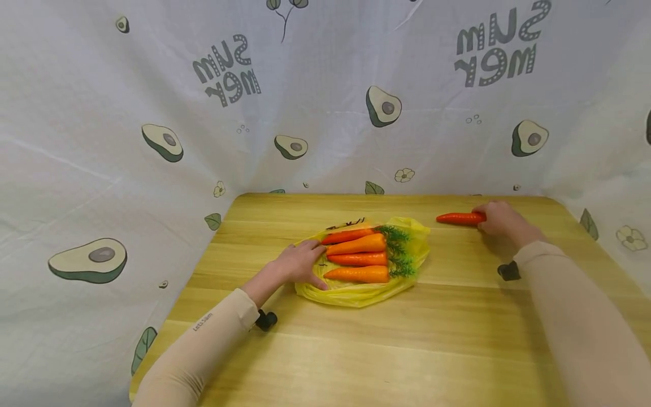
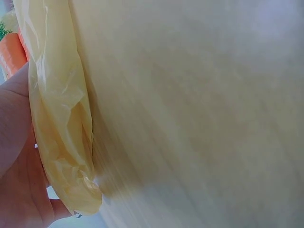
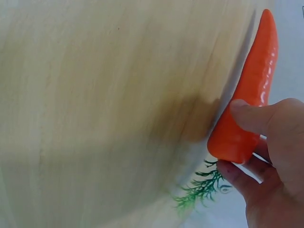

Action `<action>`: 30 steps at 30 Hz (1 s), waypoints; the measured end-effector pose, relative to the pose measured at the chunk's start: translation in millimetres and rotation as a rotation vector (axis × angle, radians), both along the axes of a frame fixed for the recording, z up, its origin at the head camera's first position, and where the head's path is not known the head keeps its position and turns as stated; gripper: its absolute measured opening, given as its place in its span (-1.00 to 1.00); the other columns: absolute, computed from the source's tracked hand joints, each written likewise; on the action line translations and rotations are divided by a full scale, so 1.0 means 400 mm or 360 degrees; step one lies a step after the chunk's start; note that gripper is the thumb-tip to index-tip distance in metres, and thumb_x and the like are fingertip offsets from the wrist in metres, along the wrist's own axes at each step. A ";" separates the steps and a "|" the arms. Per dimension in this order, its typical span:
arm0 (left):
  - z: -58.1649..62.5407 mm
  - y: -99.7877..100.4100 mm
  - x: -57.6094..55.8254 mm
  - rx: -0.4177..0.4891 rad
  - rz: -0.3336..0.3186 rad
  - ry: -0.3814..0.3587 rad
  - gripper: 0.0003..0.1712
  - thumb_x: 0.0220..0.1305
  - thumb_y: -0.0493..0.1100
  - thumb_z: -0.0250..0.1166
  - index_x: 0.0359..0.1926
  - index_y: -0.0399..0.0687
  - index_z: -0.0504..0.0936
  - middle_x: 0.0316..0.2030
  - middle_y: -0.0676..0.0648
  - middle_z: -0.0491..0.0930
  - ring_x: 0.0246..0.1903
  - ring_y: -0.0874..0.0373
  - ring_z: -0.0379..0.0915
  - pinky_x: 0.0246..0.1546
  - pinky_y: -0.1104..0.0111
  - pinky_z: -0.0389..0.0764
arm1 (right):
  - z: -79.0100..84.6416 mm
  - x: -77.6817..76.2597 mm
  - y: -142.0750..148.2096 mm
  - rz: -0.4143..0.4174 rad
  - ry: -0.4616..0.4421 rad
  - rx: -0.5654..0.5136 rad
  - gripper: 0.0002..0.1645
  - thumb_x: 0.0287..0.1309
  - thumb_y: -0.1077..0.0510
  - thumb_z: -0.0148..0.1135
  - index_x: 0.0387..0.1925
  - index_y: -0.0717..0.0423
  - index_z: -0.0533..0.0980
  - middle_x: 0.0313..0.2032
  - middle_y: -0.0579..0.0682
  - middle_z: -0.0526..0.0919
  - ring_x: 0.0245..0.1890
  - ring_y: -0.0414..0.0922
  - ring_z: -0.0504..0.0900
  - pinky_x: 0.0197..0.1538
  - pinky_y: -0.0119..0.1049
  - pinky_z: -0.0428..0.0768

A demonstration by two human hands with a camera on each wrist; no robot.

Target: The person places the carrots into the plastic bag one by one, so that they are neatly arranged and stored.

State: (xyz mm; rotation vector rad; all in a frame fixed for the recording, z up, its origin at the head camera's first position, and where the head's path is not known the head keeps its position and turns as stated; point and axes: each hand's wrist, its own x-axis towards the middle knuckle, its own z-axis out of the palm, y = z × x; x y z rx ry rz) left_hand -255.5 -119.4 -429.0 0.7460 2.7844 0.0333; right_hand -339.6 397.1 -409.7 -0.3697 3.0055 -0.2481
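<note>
My right hand [image 1: 498, 219] grips a red-orange toy carrot [image 1: 456, 219] at its thick end, low over the back right of the table. In the right wrist view the thumb lies along the carrot [image 3: 249, 85], and a feathery green top [image 3: 202, 187] shows below it. My left hand [image 1: 301, 263] rests at the left edge of a yellow plastic bag [image 1: 351, 298], with thumb and fingers spread. Several orange and red carrots [image 1: 358, 275] lie side by side on the bag, their green tops [image 1: 399, 251] to the right. The bag's crumpled edge [image 2: 66, 109] hides my left fingertips in the left wrist view.
The light wooden table [image 1: 381, 350] stretches toward me and out to both sides. A white cloth [image 1: 325, 102] printed with avocados and lettering hangs behind it and at the sides. Small black devices [image 1: 267, 320] sit at both wrists.
</note>
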 end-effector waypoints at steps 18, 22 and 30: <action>0.010 0.008 0.004 -0.0049 -0.0034 0.0033 0.29 -0.07 0.57 0.38 0.56 0.06 0.18 0.56 -0.12 0.08 0.54 -0.08 -0.01 0.41 -0.24 0.16 | 0.084 0.042 -0.032 0.0077 0.0014 0.0040 -0.42 0.17 0.21 0.39 0.17 0.44 0.51 -0.31 0.20 0.60 -0.31 0.11 0.45 -0.14 0.07 0.45; 0.012 0.008 0.004 -0.0065 -0.0043 0.0046 0.30 -0.09 0.59 0.37 0.56 0.05 0.19 0.56 -0.12 0.07 0.55 -0.09 -0.04 0.41 -0.24 0.16 | 0.106 0.060 -0.052 0.0104 0.0077 0.0052 -0.42 0.15 0.19 0.40 0.15 0.44 0.53 -0.32 0.22 0.59 -0.34 0.09 0.45 -0.19 0.03 0.46; 0.016 0.005 0.001 -0.0123 -0.0034 0.0063 0.38 -0.12 0.64 0.34 0.59 0.03 0.11 0.58 -0.11 0.03 0.57 -0.08 -0.10 0.42 -0.23 0.16 | 0.162 0.102 -0.113 0.0137 0.0106 0.0051 -0.42 0.16 0.16 0.43 0.16 0.37 0.55 -0.28 0.18 0.59 -0.32 0.06 0.45 -0.20 -0.03 0.46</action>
